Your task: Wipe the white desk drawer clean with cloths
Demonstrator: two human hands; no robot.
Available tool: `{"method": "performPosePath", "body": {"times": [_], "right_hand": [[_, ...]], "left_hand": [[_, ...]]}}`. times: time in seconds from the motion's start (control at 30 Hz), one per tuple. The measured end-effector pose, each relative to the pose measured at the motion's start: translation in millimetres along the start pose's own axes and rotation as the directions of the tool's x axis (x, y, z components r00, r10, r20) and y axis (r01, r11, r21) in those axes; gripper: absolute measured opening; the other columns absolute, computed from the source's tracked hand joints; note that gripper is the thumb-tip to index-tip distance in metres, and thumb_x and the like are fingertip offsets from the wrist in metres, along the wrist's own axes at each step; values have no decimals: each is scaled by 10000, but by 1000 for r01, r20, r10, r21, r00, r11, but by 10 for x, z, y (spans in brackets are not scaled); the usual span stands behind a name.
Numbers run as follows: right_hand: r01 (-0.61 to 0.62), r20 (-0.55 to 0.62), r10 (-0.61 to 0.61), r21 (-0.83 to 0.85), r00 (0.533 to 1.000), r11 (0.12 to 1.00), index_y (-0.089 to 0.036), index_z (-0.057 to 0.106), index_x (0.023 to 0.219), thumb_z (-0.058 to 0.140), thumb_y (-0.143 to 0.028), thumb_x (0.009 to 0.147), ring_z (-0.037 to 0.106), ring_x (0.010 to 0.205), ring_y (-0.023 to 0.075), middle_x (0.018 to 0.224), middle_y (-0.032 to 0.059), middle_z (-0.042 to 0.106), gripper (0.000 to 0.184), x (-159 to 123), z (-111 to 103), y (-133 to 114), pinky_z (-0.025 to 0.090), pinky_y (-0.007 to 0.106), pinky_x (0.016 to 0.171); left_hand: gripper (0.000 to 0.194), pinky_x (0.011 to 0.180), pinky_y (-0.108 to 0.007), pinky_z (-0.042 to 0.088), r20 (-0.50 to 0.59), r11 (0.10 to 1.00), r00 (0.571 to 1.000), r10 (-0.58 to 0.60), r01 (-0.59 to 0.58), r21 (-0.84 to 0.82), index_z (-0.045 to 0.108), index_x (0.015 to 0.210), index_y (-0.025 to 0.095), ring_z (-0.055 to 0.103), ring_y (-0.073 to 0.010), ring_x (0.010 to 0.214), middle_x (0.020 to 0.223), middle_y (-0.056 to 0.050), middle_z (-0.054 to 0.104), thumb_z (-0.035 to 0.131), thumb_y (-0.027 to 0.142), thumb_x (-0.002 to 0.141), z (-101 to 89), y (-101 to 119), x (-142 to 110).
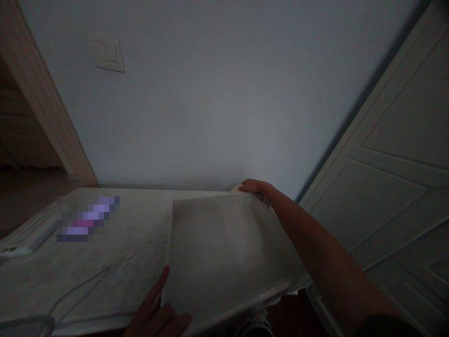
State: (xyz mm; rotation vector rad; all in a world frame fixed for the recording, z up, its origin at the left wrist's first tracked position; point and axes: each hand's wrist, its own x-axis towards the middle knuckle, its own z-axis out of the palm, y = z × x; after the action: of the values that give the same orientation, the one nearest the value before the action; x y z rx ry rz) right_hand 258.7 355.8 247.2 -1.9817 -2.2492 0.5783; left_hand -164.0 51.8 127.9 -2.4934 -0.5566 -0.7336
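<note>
A shallow, pale tray-like box (217,243) with low raised edges lies on the marbled surface, its near edge reaching the front. My left hand (157,311) is at its near left corner, the index finger stretched along the left edge and the other fingers bent at the near edge. Across the box, by the wall, my right hand (254,186) is closed at the far right corner. A small pale yellowish piece (235,189) shows at its fingertips; its kind is unclear. Below that wrist hangs a dark patterned band or chain (262,200). My right forearm covers the box's right side.
On the marbled top (136,243) lie a pixelated purple item (87,219), a long white object (30,238) and a looped cable (79,283). Behind is the wall (210,103) with a switch (108,54); a panelled door (386,178) stands close on the right.
</note>
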Motion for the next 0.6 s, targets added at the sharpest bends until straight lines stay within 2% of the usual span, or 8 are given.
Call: {"method": "performPosePath", "body": {"times": [0.07, 0.13, 0.23, 0.33, 0.4, 0.5, 0.6], "right_hand": [[54, 42, -52, -47, 998, 997, -157, 722, 1062, 695, -366, 987, 702, 1054, 220, 1150, 82, 739, 223, -3, -14, -110, 554, 451, 984], [119, 87, -112, -80, 990, 990, -141, 747, 1062, 701, -344, 965, 710, 1079, 252, 1163, 117, 755, 230, 0, -13, -268, 540, 435, 991], [249, 157, -233, -94, 960, 964, -134, 782, 1095, 662, -343, 951, 709, 1133, 287, 1230, 157, 756, 281, 54, 80, -654, 524, 365, 978], [379, 203, -358, -77, 911, 922, -162, 778, 1149, 633, -367, 960, 698, 1166, 272, 1302, 145, 735, 314, 181, 314, -1194, 511, 333, 978], [445, 220, -424, -53, 879, 894, -166, 782, 1094, 644, -377, 953, 712, 1118, 263, 1263, 139, 750, 289, 270, 502, -1565, 519, 332, 951], [523, 190, -514, 5, 836, 852, -159, 763, 1040, 636, -395, 968, 714, 1045, 246, 1193, 130, 763, 278, 325, 731, -2004, 524, 334, 911], [585, 91, -589, 70, 803, 808, -147, 711, 1099, 589, -385, 1012, 679, 1052, 215, 1175, 111, 742, 281, 254, 831, -2212, 500, 306, 903]], "left_hand": [[315, 1117, -404, 566, -2, 999, 1000, -20, 20, 36, 726, 1125, 322, 775, -263, 1091, 703, 53, 672, 774, 483, 859, -5, 9, 19], [365, 940, -374, 664, -8, 997, 999, -47, 48, 66, 727, 1101, 315, 765, -310, 1116, 710, 36, 675, 774, 559, 834, -12, 28, 33], [366, 882, -377, 679, -14, 997, 998, -58, 58, 54, 725, 1088, 310, 765, -319, 1114, 721, 33, 684, 760, 580, 842, -38, 46, 55], [376, 864, -377, 683, -23, 996, 997, -75, 77, 53, 727, 1071, 315, 771, -324, 1098, 742, 32, 699, 768, 599, 827, -67, 52, 65], [405, 856, -392, 687, -2, 994, 997, -82, 82, 68, 727, 1079, 318, 763, -348, 1113, 761, 25, 706, 790, 606, 801, -75, 62, 57], [426, 861, -387, 688, 44, 995, 997, -69, 65, 79, 726, 1116, 321, 734, -376, 1170, 771, 18, 706, 826, 560, 778, -72, 82, 40], [405, 882, -388, 682, 43, 994, 995, -89, 85, 73, 728, 1112, 323, 707, -379, 1220, 784, 12, 715, 804, 572, 801, -61, 89, 52]]}}
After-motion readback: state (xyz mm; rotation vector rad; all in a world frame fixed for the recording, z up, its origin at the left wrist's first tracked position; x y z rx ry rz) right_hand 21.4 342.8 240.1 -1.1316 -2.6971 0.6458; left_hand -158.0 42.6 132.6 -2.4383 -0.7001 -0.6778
